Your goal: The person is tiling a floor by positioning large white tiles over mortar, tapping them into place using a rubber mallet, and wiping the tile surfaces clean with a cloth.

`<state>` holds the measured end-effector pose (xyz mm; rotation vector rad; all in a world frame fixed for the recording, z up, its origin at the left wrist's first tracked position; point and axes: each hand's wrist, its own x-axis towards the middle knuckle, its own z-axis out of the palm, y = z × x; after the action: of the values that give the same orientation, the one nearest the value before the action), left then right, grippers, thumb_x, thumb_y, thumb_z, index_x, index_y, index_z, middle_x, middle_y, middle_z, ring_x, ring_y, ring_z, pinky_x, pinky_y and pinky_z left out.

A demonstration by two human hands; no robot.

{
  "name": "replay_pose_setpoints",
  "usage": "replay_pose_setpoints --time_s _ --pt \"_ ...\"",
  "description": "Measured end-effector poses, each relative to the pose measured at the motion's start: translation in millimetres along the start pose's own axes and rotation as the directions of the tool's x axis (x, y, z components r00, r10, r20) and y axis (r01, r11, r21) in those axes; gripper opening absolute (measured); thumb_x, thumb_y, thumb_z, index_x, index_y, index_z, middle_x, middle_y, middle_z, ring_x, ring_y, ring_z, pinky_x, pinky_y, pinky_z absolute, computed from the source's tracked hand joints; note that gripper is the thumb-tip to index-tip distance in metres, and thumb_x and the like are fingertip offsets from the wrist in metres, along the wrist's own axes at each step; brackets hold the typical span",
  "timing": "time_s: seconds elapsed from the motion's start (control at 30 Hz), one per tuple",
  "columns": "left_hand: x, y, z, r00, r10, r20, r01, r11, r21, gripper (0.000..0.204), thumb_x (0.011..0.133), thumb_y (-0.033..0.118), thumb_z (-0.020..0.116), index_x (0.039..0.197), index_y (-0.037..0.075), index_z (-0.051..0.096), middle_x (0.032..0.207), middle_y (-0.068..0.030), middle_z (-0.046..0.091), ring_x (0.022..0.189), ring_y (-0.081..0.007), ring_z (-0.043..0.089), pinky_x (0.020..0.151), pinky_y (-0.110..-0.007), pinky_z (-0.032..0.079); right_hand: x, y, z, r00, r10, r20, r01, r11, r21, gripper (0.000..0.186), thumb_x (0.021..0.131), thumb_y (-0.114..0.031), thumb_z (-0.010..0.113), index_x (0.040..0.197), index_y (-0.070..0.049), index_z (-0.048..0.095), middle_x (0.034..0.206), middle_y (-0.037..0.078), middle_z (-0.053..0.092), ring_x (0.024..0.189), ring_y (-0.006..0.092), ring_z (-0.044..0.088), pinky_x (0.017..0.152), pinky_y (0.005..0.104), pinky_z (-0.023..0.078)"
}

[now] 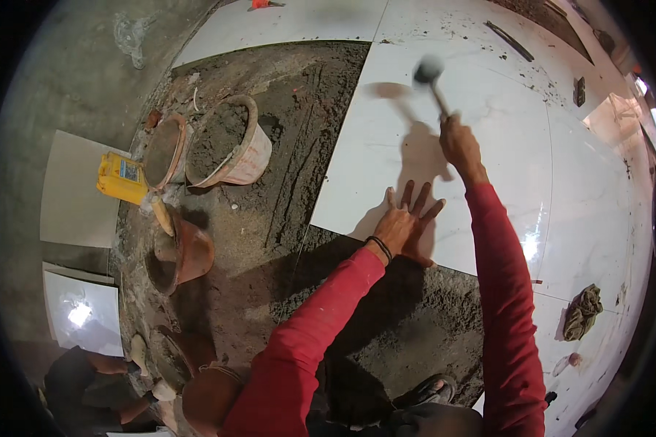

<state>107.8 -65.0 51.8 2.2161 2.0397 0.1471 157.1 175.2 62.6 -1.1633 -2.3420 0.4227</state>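
Note:
My right hand (462,148) grips a mallet (428,71) by its handle. Its dark head is blurred and held above a large white floor tile (492,131). Flat on that tile's near edge lies my left hand (407,224), fingers spread, with a dark band at the wrist. Shadows of the hands and mallet fall across the glossy surface. Rough grey mortar (401,328) borders the tile on its near and left sides.
Left stand mortar-filled buckets (249,156), a tipped reddish bucket (197,251) and a yellow jerrycan (121,178). Loose tiles (87,309) lie beyond them. Another person (87,386) works at lower left. A crumpled cloth (582,313) and a dark bar (509,41) rest on tiles at right.

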Motion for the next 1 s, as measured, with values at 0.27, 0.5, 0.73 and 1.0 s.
replay_pose_setpoints --time_s 0.27,0.5,0.73,1.0 --pt "13 12 7 0.997 0.006 -0.078 -0.012 0.997 -0.075 0.142 0.044 0.095 0.066 0.162 0.026 0.024 0.167 -0.0237 0.014 0.150 -0.0575 0.012 0.104 -0.084 0.016 21 29 6 0.999 0.040 0.016 -0.040 0.999 -0.027 0.037 0.108 -0.039 0.042 0.102 -0.003 0.048 0.077 0.031 0.067 0.074 0.0544 0.065 0.064 0.0612 0.050" --pt "-1 1 -2 0.998 -0.008 0.069 0.013 0.997 -0.071 0.145 0.047 0.091 0.070 0.164 0.024 0.015 0.169 -0.0244 0.007 0.151 -0.0562 0.011 0.108 -0.082 0.018 7 13 5 0.990 0.134 0.051 -0.135 0.991 0.022 0.040 0.107 -0.042 0.040 0.106 -0.003 0.047 0.087 0.035 0.067 0.082 0.0560 0.065 0.071 0.0638 0.050" --pt "-11 -10 6 0.995 0.047 -0.091 -0.019 0.957 0.289 0.097 0.086 0.063 0.057 0.159 0.006 0.027 0.160 -0.0284 0.034 0.150 -0.0485 0.025 0.112 -0.072 0.025 -16 -18 -14 0.960 0.277 0.028 -0.278 0.957 0.084 0.039 0.108 -0.041 0.041 0.105 -0.002 0.048 0.084 0.034 0.067 0.082 0.0561 0.064 0.070 0.0622 0.049" --pt "58 -51 -25 0.971 -0.234 0.045 0.237 0.967 -0.095 0.130 0.070 0.096 0.049 0.150 -0.006 0.040 0.160 -0.0230 0.035 0.153 -0.0385 0.023 0.120 -0.057 0.023 -21 0 -38 0.984 0.153 0.087 -0.160 0.984 0.076 0.036 0.107 -0.036 0.044 0.101 -0.001 0.050 0.083 0.034 0.067 0.079 0.0563 0.064 0.069 0.0621 0.049"
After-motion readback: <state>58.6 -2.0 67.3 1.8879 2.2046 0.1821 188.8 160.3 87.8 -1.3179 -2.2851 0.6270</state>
